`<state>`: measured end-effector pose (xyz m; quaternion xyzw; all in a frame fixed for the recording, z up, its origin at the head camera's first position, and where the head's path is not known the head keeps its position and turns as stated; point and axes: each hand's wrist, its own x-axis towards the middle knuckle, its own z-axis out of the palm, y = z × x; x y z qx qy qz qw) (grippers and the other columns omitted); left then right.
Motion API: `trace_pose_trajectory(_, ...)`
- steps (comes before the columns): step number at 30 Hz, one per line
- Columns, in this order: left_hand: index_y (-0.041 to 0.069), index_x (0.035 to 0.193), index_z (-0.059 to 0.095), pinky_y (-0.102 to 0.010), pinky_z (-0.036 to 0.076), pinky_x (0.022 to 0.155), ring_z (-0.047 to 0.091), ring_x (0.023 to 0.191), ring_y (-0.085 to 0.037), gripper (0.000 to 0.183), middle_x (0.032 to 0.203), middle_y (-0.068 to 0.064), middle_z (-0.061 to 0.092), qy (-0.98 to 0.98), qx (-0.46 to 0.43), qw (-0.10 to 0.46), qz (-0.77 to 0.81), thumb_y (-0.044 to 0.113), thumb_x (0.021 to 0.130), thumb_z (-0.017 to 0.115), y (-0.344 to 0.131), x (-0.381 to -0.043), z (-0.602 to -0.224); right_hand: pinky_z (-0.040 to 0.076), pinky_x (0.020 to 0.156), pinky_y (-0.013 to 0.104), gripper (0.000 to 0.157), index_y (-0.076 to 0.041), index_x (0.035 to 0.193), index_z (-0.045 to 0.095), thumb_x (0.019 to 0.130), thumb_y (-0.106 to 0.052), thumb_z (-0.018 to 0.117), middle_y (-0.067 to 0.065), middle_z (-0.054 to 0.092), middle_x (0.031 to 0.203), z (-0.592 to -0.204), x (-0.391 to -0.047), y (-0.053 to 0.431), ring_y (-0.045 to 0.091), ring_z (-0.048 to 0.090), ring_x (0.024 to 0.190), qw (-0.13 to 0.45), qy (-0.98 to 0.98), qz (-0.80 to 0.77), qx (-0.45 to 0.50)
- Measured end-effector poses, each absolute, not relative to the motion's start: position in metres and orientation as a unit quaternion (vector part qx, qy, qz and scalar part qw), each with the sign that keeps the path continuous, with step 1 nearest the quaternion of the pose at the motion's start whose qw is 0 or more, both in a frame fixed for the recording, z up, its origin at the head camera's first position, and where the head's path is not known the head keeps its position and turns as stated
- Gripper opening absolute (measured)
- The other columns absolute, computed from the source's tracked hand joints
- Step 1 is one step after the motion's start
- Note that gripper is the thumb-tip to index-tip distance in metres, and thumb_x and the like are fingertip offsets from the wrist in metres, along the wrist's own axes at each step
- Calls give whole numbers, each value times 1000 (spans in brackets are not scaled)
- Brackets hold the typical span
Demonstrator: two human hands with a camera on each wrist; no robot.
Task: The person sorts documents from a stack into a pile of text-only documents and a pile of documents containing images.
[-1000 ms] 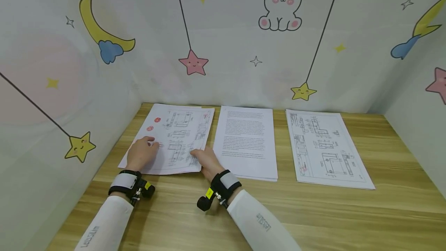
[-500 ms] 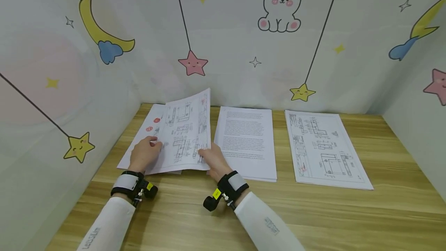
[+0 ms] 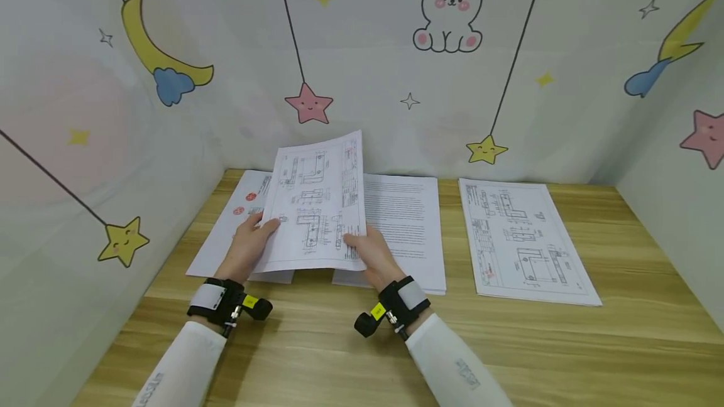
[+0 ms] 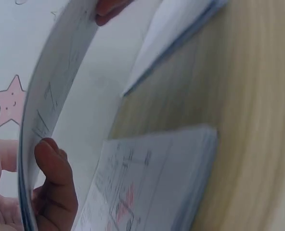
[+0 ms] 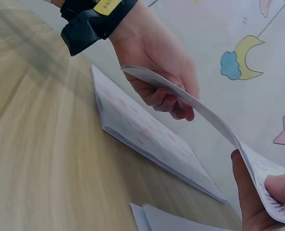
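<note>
A thin sheaf of papers (image 3: 317, 200) printed with technical drawings is held above the table, bowed and tilted toward me. My left hand (image 3: 249, 247) grips its left edge, thumb on the printed face and fingers behind. At the lower right corner my right hand (image 3: 380, 256) pinches it the same way. The right wrist view shows the sheaf (image 5: 200, 108) edge-on between both hands. Partly hidden beneath it lies a paper stack (image 3: 217, 240) with red round stamps. The sheaf also overlaps the left side of a text-printed stack (image 3: 407, 225) in the head view.
Another stack of drawings (image 3: 528, 244) lies on the right of the wooden table (image 3: 328, 357). A white cloth wall (image 3: 390, 137) with cartoon prints rises right behind the table's back edge. A wrist camera (image 3: 257, 308) juts inward from the left wrist.
The sheaf has come up off the left stack and moved right, partly over the text stack. Both hands have moved right with it, and the left hand now grips its edge.
</note>
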<state>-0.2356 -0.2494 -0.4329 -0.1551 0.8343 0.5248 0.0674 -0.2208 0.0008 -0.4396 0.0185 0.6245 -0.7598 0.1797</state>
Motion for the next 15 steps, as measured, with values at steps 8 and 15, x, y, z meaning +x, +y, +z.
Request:
trace_pose_trajectory(8,12,152,35,-22,51,78,62,102,-14,56,133,-13,58,810,-99,94,570,38,104,47,-223,-231,-428,51,84,27,43,-20,143,49,101,-12,50,7,62,133,-434,-224,35,19,64,115,149,650,-745,9)
trace_pose_trajectory(15,13,150,36,-25,52,84,65,104,-13,48,135,-14,60,793,-40,111,598,26,105,46,-198,-227,-428,51,82,27,41,-19,140,51,100,-12,52,8,64,129,-432,-225,63,17,64,109,124,681,-721,12)
